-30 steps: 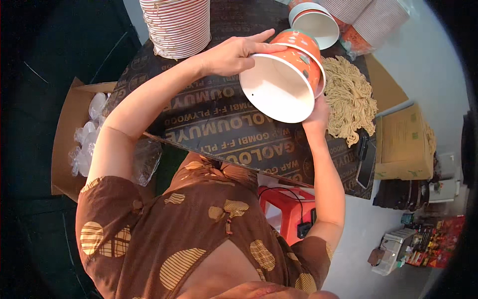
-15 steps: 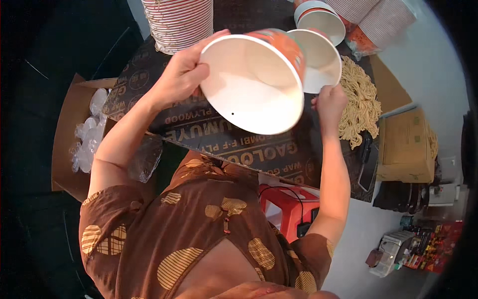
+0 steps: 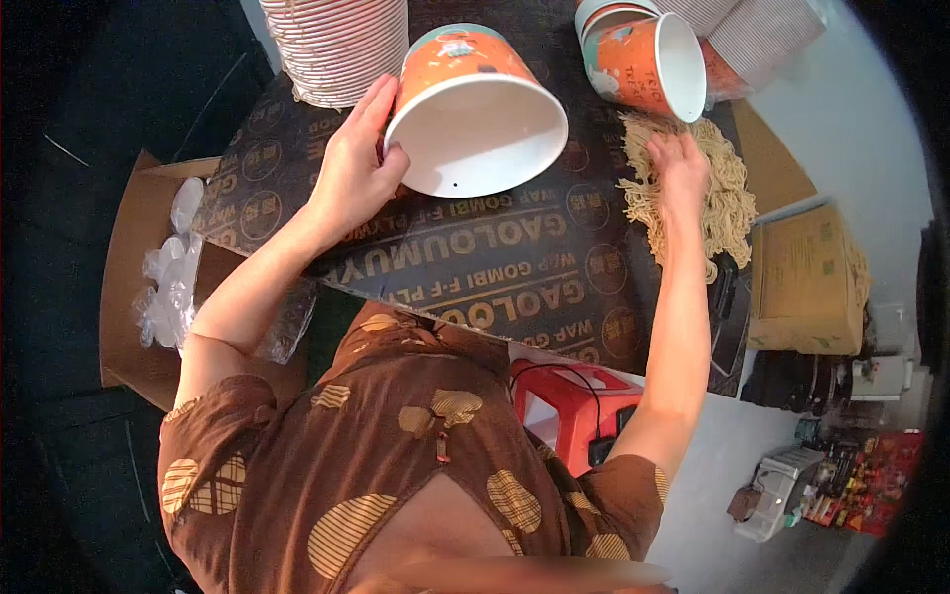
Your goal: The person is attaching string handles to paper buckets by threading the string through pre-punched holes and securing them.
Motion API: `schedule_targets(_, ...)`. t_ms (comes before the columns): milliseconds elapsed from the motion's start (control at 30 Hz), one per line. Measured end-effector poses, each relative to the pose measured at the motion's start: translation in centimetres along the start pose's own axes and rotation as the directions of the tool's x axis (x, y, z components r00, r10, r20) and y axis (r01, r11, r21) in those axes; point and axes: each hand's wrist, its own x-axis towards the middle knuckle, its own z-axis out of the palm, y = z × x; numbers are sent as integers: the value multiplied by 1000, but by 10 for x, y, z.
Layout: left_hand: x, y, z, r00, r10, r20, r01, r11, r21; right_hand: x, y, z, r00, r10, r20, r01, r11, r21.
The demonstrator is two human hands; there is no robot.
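My left hand [image 3: 358,163] grips the side of an orange and green paper bucket [image 3: 475,61], its thumb by the rim. The bucket is tipped so its white inside faces me, and a small dark hole shows near the rim. Over the pile of beige cords [image 3: 727,188] lies my right hand [image 3: 680,173], fingers stretched and slightly apart, touching the strands. Just beyond that hand, a second orange paper bucket [image 3: 630,69] lies on its side, with more buckets nested behind it.
A tall stack of paper buckets [image 3: 341,49] stands at the far left of the dark plywood table [image 3: 475,252]. Wrapped bucket stacks [image 3: 772,45] lie far right. Left is a carton of clear plastic lids [image 3: 178,252]; right, a closed carton [image 3: 807,282]. A red stool [image 3: 554,396] sits below.
My left hand has lowered its bucket slightly and tilted it, showing the printed side. The second bucket now lies farther back, and my right hand has moved from it onto the cords.
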Motion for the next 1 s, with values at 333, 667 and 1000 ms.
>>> schedule_targets(333,-6,24,5,882,-394,259,470,788,-398,-51,-27,-52,763,-334,553,645,362,-673)
schedule_targets(667,-10,27,4,848,-432,309,529,734,-426,-58,-10,-18,575,-275,771,801,-4,-599)
schedule_targets(1000,-7,30,4,802,-463,378,597,655,-464,-49,2,-7,511,-238,826,786,-260,-561)
